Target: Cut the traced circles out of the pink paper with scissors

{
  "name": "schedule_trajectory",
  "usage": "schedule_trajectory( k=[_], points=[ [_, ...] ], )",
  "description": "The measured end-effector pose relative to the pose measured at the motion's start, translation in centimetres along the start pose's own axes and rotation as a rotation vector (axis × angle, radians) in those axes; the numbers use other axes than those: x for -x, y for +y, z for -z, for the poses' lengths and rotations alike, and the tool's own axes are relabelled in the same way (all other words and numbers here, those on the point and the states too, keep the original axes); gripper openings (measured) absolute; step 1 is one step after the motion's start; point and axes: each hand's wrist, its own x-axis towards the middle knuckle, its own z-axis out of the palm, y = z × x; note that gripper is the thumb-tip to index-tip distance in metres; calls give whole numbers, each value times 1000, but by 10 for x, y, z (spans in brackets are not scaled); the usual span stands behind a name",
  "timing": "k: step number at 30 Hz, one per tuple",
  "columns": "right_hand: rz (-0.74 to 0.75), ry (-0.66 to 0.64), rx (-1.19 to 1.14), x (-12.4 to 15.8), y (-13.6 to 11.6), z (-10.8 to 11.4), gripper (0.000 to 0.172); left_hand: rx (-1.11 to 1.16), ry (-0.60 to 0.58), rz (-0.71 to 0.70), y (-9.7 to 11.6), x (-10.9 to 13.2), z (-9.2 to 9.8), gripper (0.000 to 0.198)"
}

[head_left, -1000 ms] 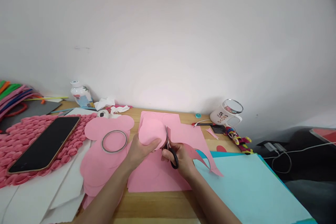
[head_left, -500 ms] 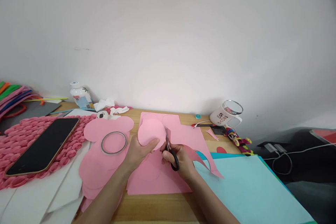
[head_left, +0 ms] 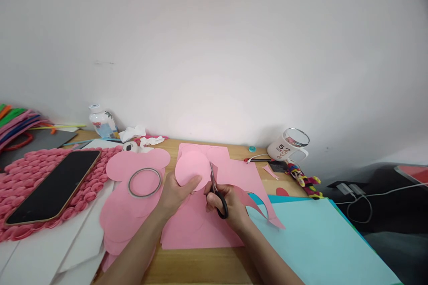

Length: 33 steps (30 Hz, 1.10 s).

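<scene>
As scissors [head_left: 218,194] stay held, the disc [head_left: 191,168] barely shifts.

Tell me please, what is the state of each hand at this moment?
Left hand: closed, pinching the round pink paper with the thumb on top.
Right hand: closed on the handles of the black-handled scissors.

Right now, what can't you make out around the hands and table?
In the head view:
Left hand: most fingers hidden behind the paper circle.
Scissors: one handle loop covered by the right hand.
Blue paper: near edge cut off by the picture's bottom.
Bottle: fine print too small to read.
</scene>
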Motion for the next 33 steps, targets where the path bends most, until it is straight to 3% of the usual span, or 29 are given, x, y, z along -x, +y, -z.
schedule_trajectory(
  k=[16,26,33],
  points=[
    [-25,19,26,0,1,-1,22,-4,75,-28,-4,-3,1,28],
    [23,68,-11,-5,9,4,19,-44,-33,-38,-11,-5,4,25],
    [47,65,14,-4,5,5,21,-55,-34,-64,-8,-5,5,25]
  ],
)
